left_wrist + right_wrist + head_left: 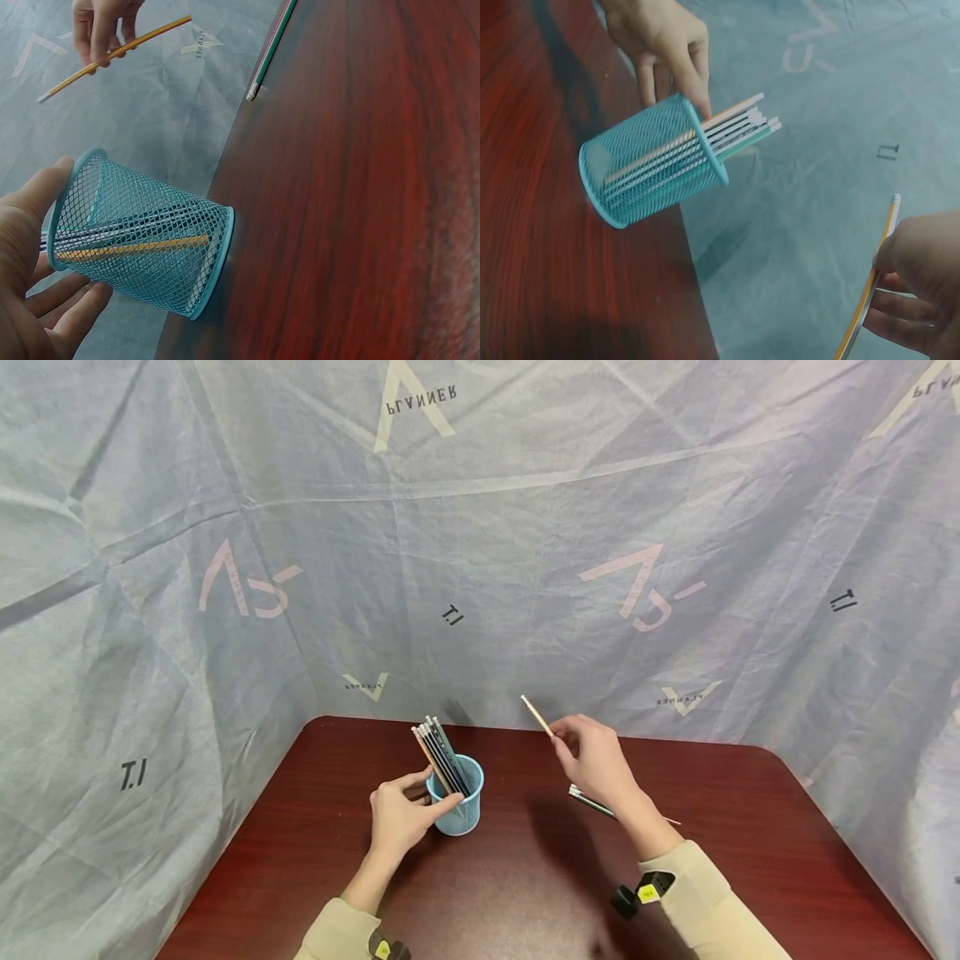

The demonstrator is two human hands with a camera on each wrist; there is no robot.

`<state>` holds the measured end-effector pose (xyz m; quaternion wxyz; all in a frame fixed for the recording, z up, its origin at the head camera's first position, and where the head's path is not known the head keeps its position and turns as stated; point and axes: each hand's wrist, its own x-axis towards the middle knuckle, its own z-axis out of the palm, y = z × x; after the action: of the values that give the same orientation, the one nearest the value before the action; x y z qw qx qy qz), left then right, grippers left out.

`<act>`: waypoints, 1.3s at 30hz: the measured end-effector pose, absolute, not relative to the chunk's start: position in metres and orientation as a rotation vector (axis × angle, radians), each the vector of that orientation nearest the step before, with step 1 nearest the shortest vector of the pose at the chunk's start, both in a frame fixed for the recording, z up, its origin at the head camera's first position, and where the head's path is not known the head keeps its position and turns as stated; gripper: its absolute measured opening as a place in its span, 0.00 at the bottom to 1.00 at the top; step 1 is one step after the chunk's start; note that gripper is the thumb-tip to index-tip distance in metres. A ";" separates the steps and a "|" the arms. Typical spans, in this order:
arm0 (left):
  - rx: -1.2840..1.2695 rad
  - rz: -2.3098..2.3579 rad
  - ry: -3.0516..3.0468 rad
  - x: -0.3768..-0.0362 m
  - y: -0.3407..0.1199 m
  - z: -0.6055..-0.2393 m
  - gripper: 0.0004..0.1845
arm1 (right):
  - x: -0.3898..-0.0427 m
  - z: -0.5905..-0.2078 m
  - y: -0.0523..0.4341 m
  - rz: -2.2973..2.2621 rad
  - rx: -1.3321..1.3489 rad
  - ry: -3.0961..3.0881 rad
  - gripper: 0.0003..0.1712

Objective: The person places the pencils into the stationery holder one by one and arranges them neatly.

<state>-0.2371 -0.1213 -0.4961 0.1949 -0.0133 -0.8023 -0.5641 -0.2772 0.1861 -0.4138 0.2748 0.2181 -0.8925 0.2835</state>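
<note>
A blue mesh pencil cup [459, 810] stands on the dark red table [525, 877], with several pencils [438, 750] leaning in it. My left hand [417, 800] grips the cup's side, thumb and fingers curled around the rim; the left wrist view shows the same cup [142, 244] against that hand [34, 262]. My right hand [564, 742] is raised to the right of the cup and pinches a yellow pencil [537, 716], also seen as the pencil [868, 292] in the right wrist view. Under that hand a few loose pencils [591, 802] lie on the table.
Grey printed cloth [480, 543] walls the table on the back and both sides. A green pencil [270, 51] lies near the far table edge. The table's front part [540, 902] shows bare wood.
</note>
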 end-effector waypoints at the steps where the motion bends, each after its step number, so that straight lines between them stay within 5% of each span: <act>1: -0.044 -1.577 -2.244 -0.237 -0.121 -0.496 0.36 | -0.277 -0.412 0.183 0.767 0.590 -2.392 0.06; 39: -0.041 -1.564 -2.212 -0.238 -0.119 -0.498 0.35 | -0.278 -0.387 0.084 1.257 0.796 -2.215 0.06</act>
<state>-0.2378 -0.1189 -0.4976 0.2146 -0.0146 -0.7974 -0.5639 -0.2782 0.0839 -0.3871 0.2347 0.2900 -0.8070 0.4579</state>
